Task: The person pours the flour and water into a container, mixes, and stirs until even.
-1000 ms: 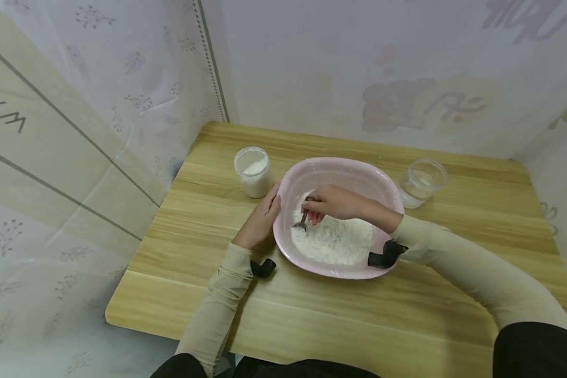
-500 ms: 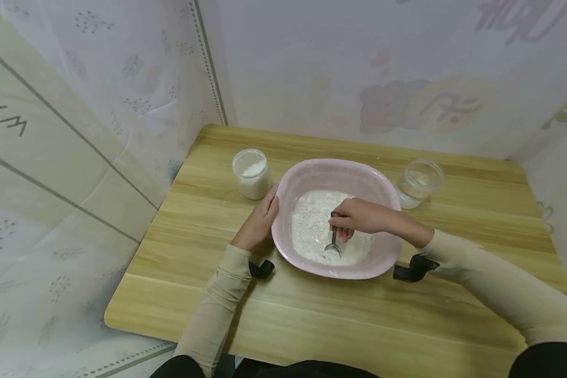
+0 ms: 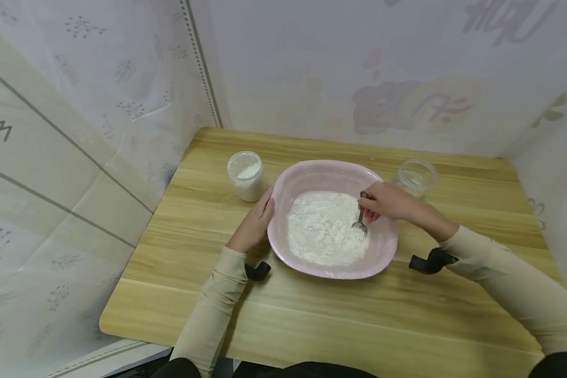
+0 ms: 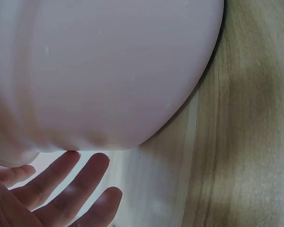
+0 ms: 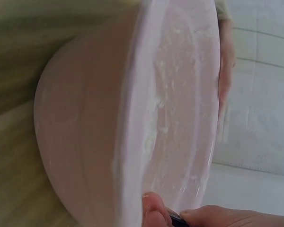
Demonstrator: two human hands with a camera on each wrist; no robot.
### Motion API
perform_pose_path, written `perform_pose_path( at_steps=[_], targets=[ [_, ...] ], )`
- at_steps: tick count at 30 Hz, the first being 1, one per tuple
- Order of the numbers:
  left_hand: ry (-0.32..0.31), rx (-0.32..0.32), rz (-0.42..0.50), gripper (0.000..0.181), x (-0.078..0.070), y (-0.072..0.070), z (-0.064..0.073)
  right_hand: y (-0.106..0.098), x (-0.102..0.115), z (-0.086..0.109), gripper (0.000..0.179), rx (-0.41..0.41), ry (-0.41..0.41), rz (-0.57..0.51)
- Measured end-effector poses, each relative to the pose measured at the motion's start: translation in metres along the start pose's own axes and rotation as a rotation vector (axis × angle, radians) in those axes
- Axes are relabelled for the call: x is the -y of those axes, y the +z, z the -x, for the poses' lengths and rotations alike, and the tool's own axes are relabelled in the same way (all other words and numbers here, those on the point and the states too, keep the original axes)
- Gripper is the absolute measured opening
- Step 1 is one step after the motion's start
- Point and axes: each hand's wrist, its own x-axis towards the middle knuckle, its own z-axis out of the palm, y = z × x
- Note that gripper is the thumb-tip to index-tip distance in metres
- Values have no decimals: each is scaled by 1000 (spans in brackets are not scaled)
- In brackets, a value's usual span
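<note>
In the head view a pink plastic basin (image 3: 275, 231) stands mid-table with white flour-like powder (image 3: 323, 226) and a wet-looking patch in it. My right hand (image 3: 389, 200) grips a metal spoon (image 3: 360, 223) by its handle, over the basin's right side. The spoon's bowl rests at the powder's right edge. At the basin's left side is my left hand (image 3: 254, 223); in the left wrist view its nearly straight fingers (image 4: 83, 187) lie under the rim, tips against the outer wall (image 4: 113, 75). The right wrist view shows the spoon's dark handle (image 5: 176, 220) between thumb and finger.
A clear jar (image 3: 247, 178) of white powder stands behind the left hand. Another clear jar (image 3: 418, 176) stands behind the right hand, partly hidden by it. The wooden table (image 3: 312, 315) backs onto patterned wall sheeting (image 3: 283, 79).
My right hand has carried the spoon through the powder from the basin's left side, across the near middle, to the right side. The left hand stays at the basin's side.
</note>
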Motion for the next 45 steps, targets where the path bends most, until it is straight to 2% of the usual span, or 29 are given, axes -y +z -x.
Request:
perform_pose_path(
  at_steps=[8, 15, 19, 22, 28, 33, 37, 40, 44, 45],
  targets=[
    [-3, 2, -10, 57, 0, -2, 1, -11, -5, -14, 36, -150, 63, 70],
    [32, 0, -14, 56, 1, -3, -1, -16, -7, -34, 38, -241, 97, -99],
    [22, 3, -14, 57, 1, -5, 1, -16, -3, -46, 38, -257, 106, -140],
    [15, -2, -6, 57, 1, -6, 2, -17, 2, -53, 37, -249, 115, -157],
    [19, -3, -9, 57, 1, -7, 2, -15, 13, -68, 36, -199, 134, -257],
    [11, 2, -13, 57, 3, -6, 2, -10, 24, -80, 38, -191, 120, -178],
    [11, 8, -10, 57, 2, -4, 1, -2, 37, -90, 37, -224, 82, -103],
    [19, 11, -2, 58, 1, -3, -1, 6, 46, -96, 36, -213, 44, -177],
    [28, 7, 12, 58, 1, -3, -2, 15, 60, -99, 36, -107, 7, -350],
    [30, 7, 13, 58, 0, -3, -2, 17, 62, -99, 37, -83, -4, -364]
  ],
)
